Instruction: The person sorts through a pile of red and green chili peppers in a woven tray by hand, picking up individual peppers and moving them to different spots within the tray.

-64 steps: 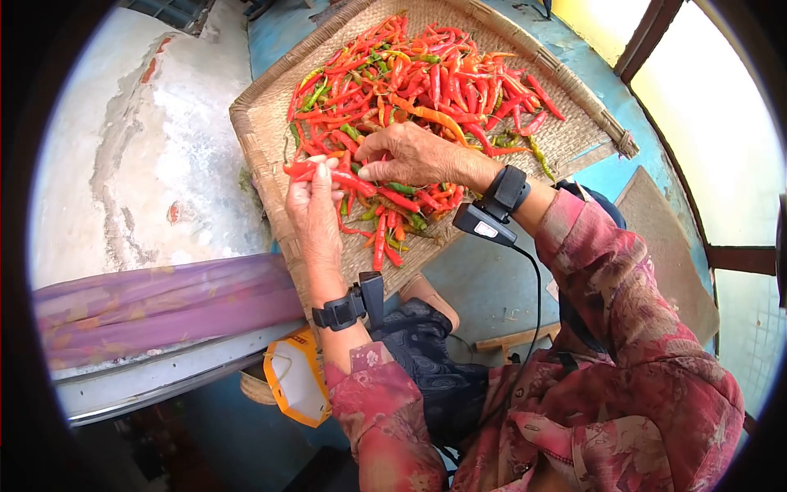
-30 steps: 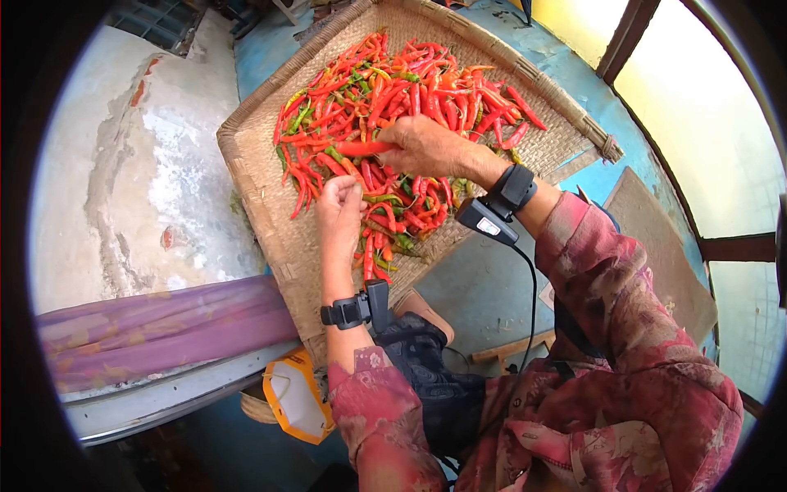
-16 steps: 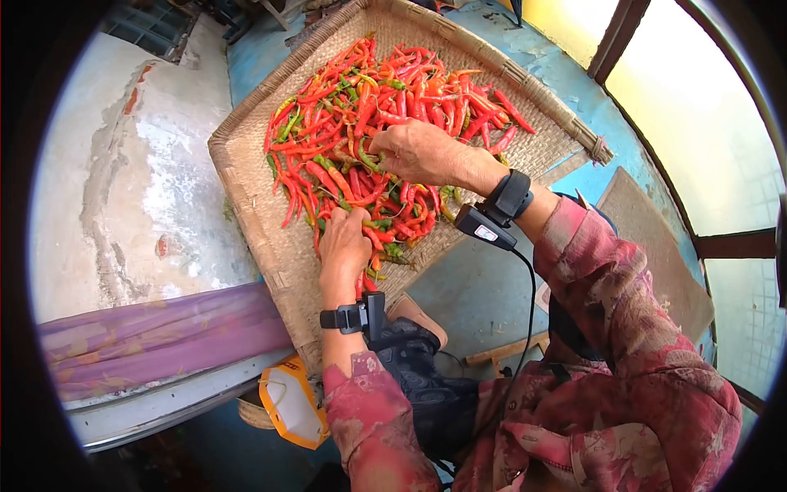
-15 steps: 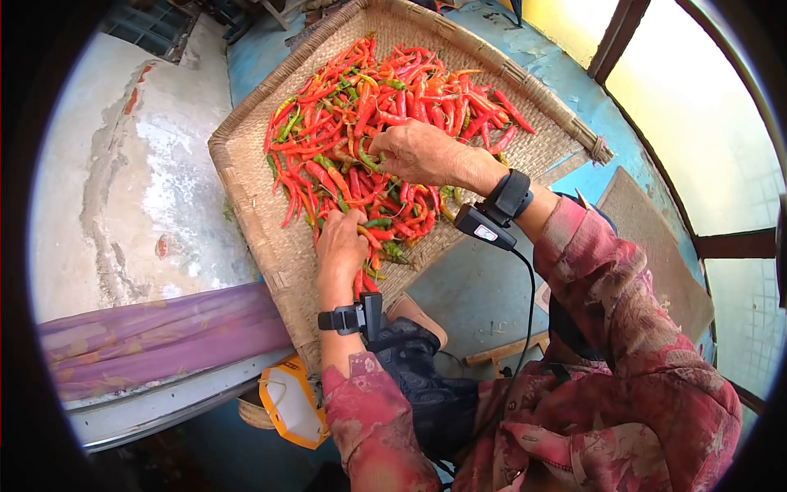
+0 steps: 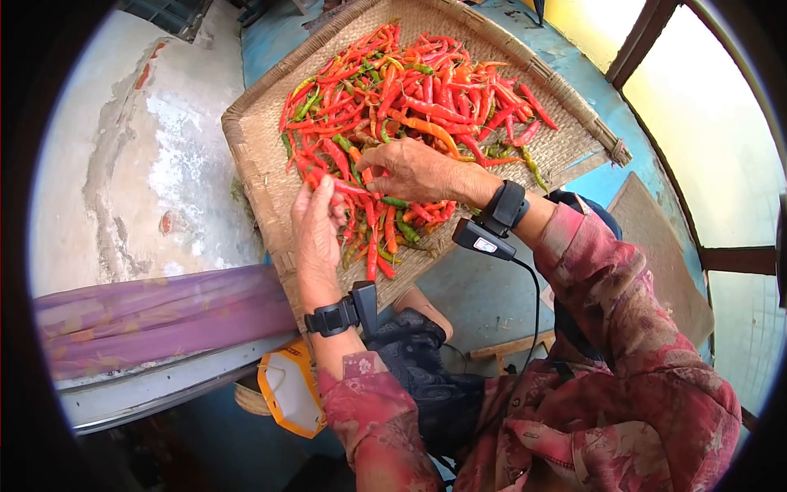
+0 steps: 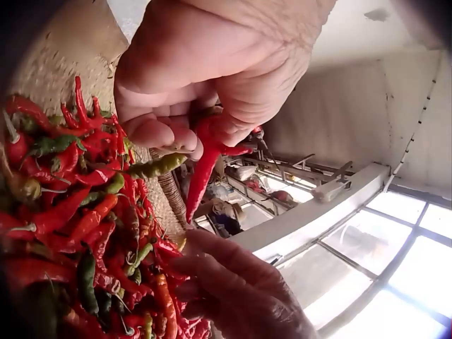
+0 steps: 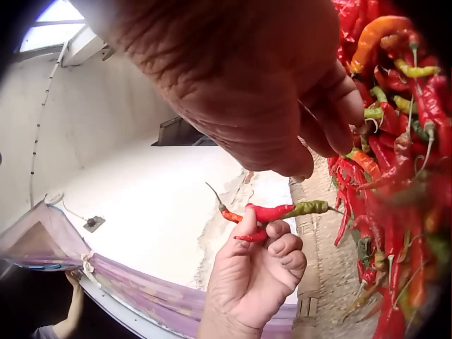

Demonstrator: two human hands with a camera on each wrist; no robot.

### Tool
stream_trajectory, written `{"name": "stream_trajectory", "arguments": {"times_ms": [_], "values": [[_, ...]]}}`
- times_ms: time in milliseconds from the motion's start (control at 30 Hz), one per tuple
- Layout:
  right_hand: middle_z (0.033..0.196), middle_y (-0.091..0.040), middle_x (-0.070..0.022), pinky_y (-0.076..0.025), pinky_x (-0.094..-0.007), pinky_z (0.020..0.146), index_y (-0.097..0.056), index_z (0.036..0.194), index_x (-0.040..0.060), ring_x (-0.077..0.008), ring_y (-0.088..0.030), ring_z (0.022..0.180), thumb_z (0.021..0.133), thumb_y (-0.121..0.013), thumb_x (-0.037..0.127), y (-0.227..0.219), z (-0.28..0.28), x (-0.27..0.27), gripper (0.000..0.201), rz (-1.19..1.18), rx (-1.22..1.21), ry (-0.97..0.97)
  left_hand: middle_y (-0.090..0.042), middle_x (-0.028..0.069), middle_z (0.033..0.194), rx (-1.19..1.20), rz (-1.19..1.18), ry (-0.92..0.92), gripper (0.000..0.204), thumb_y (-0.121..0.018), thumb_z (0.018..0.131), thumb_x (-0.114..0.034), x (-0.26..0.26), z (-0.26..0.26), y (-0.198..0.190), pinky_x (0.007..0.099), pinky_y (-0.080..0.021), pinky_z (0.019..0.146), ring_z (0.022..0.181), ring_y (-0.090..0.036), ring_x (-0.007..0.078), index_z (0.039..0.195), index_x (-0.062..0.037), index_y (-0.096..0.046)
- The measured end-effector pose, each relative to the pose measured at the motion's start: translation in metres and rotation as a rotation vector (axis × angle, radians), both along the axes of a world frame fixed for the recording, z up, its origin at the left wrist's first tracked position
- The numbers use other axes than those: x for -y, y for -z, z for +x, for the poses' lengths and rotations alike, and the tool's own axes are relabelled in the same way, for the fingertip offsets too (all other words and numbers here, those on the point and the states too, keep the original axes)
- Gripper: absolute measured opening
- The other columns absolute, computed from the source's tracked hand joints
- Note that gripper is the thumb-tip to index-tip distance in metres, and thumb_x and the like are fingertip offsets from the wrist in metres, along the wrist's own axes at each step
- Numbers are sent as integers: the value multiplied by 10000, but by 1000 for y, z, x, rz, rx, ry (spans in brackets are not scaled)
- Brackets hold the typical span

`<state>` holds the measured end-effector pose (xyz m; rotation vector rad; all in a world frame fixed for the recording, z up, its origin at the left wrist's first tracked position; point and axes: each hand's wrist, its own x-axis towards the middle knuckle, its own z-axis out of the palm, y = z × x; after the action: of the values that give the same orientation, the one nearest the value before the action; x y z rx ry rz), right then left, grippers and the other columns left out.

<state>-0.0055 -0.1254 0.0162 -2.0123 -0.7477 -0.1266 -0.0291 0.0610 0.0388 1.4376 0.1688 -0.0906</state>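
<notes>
My left hand (image 5: pixel 316 230) pinches a few chili peppers between thumb and fingers at the left side of the pile. One red chili pepper (image 6: pixel 203 176) points down from its grip in the left wrist view. A red one (image 7: pixel 272 212) and a green-tinged one (image 7: pixel 311 207) stick out past the thumb in the right wrist view. Close beside them, my right hand (image 5: pixel 426 170) hovers over the pile with its fingers loosely bent, nothing visible between them. Beneath both hands, a heap of mostly red chilies (image 5: pixel 447 82), some green or orange, lies on a woven tray (image 5: pixel 262 139).
A cracked, patched wall (image 5: pixel 180 164) and a purple cloth (image 5: pixel 164 312) are on the left. An orange-edged container (image 5: pixel 291 389) stands below the tray's near corner. A cable (image 5: pixel 537 312) hangs from the right wrist camera. Bright window panes (image 5: pixel 705 123) fill the right.
The right hand let go of a red chili held a second ago. My left hand reached down into the pile, then came up and left with chilies in its fingers.
</notes>
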Motion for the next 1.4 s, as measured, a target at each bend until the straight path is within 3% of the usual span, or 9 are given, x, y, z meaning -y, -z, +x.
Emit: {"name": "stream_trajectory", "arguments": {"times_ms": [333,467,667,733,967,1133,1167,1233,1400], "values": [[729,-609,-174,-470,-392,634,-614,890,8,-311,-606,707,802,-609,204,-8,15,17,215,-195,-29,7,-539,-9,696,-14,89,-33,199,-601,867,-251,-14,12,10,185,-393,479,540,-472,47,934,-77,-531],[730,-631,-151,-486,-356,634,-564,1077,-20,-249,-627,693,817,-611,238,-15,26,34,369,173,-17,425,-556,32,797,-20,85,-225,261,-585,870,-190,-26,17,18,195,-397,485,602,-508,60,1079,-65,-493],[714,-627,-120,-491,-328,622,-536,1126,-41,-198,-621,669,825,-604,208,-18,20,40,397,111,-9,394,-535,157,1141,250,408,-283,635,-630,805,-136,-9,53,72,271,-486,660,824,-586,184,1336,-29,-299],[717,-624,-103,-491,-311,608,-564,1077,-20,-180,-615,650,833,-578,152,-20,12,37,299,135,-14,243,-370,264,1328,297,877,-267,808,-641,747,-95,12,56,68,379,-339,995,1204,-412,355,1392,11,-165],[651,-576,-81,-460,-303,584,-590,999,-30,-152,-559,597,831,-582,114,-29,8,54,221,102,-6,278,-458,275,1239,31,1240,-116,829,-700,678,-200,45,66,63,437,-380,960,1126,-469,404,1348,17,-262],[731,-632,-164,-498,-386,642,-624,881,1,-305,-632,710,778,-567,118,-28,6,69,165,54,28,274,-592,224,1056,161,970,-150,527,-640,688,-75,28,81,82,374,-456,854,956,-593,320,1179,48,-495],[734,-632,-164,-497,-387,651,-627,880,8,-313,-629,716,783,-563,121,-29,6,73,162,45,21,257,-597,184,1051,157,630,-138,483,-615,700,-41,22,84,82,336,-463,824,924,-595,262,1162,53,-507],[731,-631,-164,-497,-389,653,-627,880,8,-315,-627,710,785,-560,123,-28,5,77,163,54,20,250,-597,84,1007,217,156,-161,409,-541,730,48,24,75,65,251,-467,762,847,-574,132,1138,54,-522],[704,-610,-127,-484,-322,614,-614,941,-5,-206,-614,652,819,-596,110,-19,4,76,169,21,91,229,-574,92,1054,358,-55,-55,345,-557,809,15,23,61,16,305,-499,810,900,-586,166,1144,4,-480]]}}
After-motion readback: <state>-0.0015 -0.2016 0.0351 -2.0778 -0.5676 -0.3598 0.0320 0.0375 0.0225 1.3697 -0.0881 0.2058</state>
